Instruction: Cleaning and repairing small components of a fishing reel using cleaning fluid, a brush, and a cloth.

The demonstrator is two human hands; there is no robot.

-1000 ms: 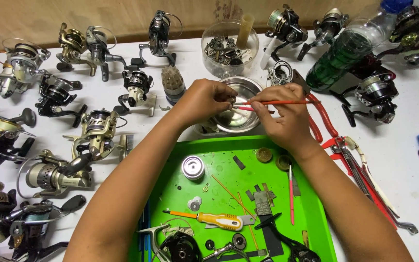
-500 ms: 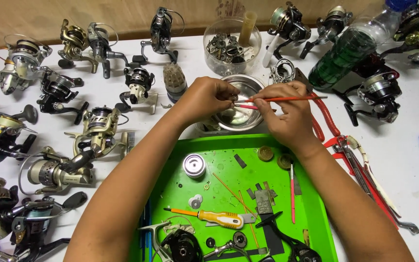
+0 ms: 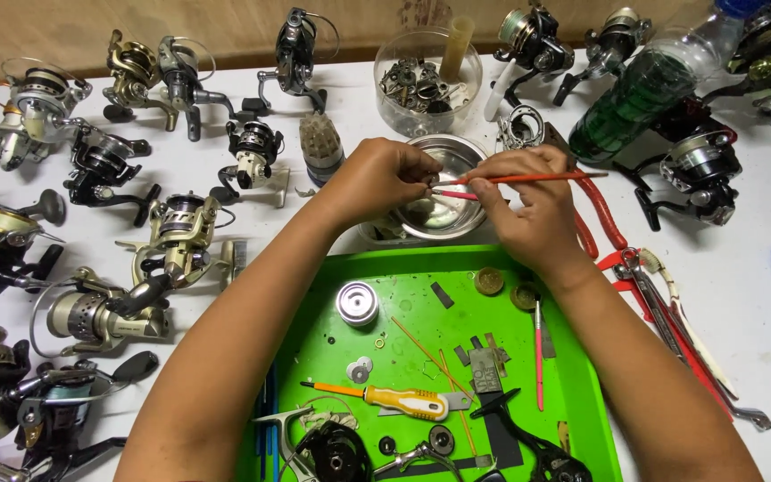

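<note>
The head view shows a white tabletop (image 3: 760, 295) crowded with fishing reels (image 3: 180, 241) down the left side, some whole, some part stripped. The left hand (image 3: 381, 178) is closed in a pinch on a very small part, held over the steel bowl (image 3: 443, 210); the part is too small to make out, though it is likely a reel piece. Just beside it, the right hand (image 3: 533, 210) grips a thin red-handled brush (image 3: 519, 180) between pressed fingers, its tip meeting that part. By the look of it the work is midway: a reel lies opened on the green tray (image 3: 582, 393), with a silver spool (image 3: 357, 303), washers, two brass gears (image 3: 490, 281) and a yellow screwdriver (image 3: 394, 400) spread out loose, none yet put back together. Behind the bowl stands a clear tub (image 3: 426, 85) of spare parts. To the right lie red-handled pliers (image 3: 604, 223), a green bottle (image 3: 635, 103) and more reels. Nothing blocks the hands, though the bowl sits hemmed in closely.
</note>
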